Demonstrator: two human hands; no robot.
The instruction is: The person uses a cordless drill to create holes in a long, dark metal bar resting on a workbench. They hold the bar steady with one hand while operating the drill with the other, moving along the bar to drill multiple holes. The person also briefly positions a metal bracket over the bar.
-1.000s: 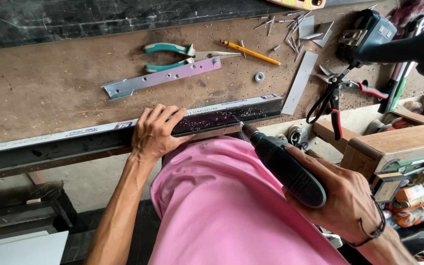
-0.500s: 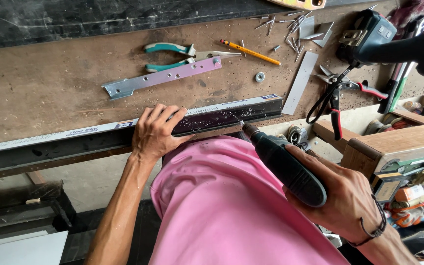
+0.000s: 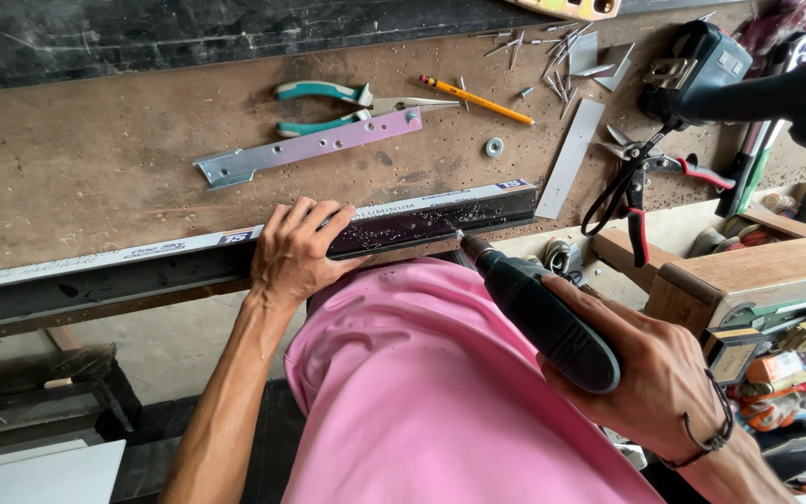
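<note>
The left hand point(image 3: 296, 252) lies flat with fingers spread on a long dark metal rail point(image 3: 422, 219), pressing it down along the front edge of the brown desk point(image 3: 95, 159); it is pressing rather than gripping. The right hand point(image 3: 650, 373) is clenched around the dark body of a power drill point(image 3: 543, 313), which slants up and to the left so that its bit touches the near face of the rail, close to the rail's right end and well to the right of the left hand. Fine metal shavings are scattered over the rail between hand and bit. A pink shirt point(image 3: 431, 401) fills the lower middle of the view, just below the rail. Farther back on the desk, apart from the rail, lie a flat metal bracket with holes point(image 3: 310, 149), teal-handled pliers point(image 3: 338, 105) just behind it, a yellow pencil point(image 3: 476, 99), a small washer point(image 3: 494, 147) and a loose heap of nails point(image 3: 557, 56). To the right are a plain metal strip point(image 3: 571, 157), red-and-black-handled snips point(image 3: 636, 182) and a second cordless drill point(image 3: 701, 65) near the corner.
</note>
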